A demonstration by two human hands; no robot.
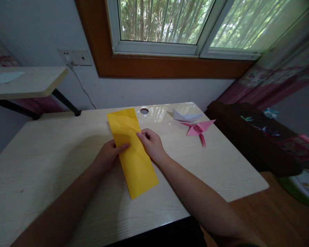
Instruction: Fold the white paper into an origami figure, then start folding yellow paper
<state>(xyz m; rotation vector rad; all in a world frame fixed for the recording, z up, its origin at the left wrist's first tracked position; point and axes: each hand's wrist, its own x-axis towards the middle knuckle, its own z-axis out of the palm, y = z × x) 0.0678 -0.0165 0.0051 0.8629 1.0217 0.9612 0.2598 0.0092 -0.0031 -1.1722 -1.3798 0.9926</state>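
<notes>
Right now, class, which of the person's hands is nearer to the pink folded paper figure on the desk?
The right. The right hand rests on the yellow paper's right edge, just left of the pink paper figure. The left hand holds the sheet's far side, further away.

I see the folded yellow paper, a long creased strip, lying flat and slightly angled on the desk.

On the desk, the folded sheet lies left of two paper figures.
</notes>
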